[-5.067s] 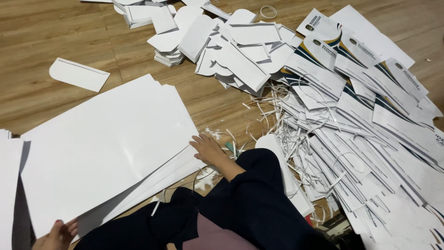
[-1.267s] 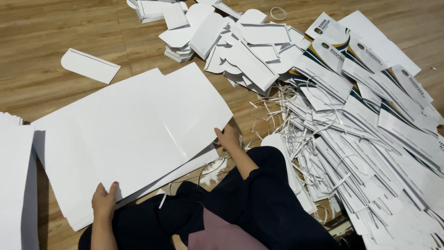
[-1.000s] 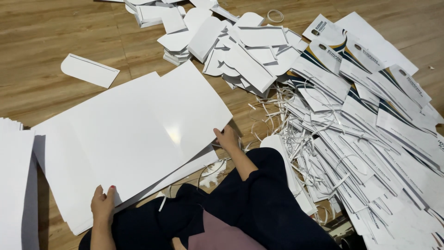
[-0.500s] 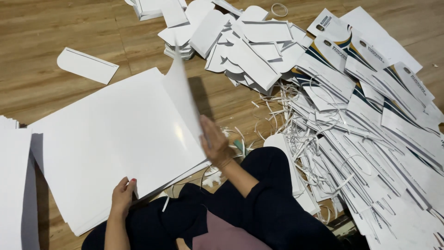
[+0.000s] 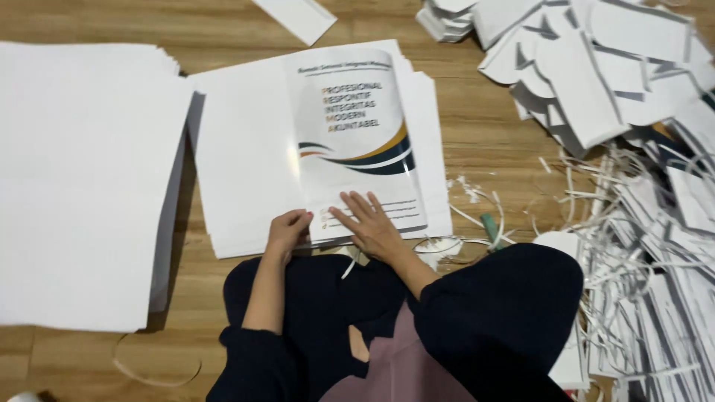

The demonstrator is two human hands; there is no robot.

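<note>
both hands pressing a folded printed sheet on the floor stack

my right hand (image 5: 375,225) lies flat, fingers spread, on the printed sheet (image 5: 357,141); my left hand (image 5: 287,231) curls at its lower-left corner, whether it pinches the edge i cannot tell. the sheet sits on a white stack (image 5: 238,179), probably pinned so the fold stays squared. 1 bigger white pile (image 5: 82,179) lies left, cut off; scrap strips (image 5: 633,246) right blur together.

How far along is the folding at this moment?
Done: one flap of the top sheet lies folded over, printed side up. In hand: the right hand presses it flat while the left hand holds its edge. Left: the white stack beside it looks unfolded.
</note>
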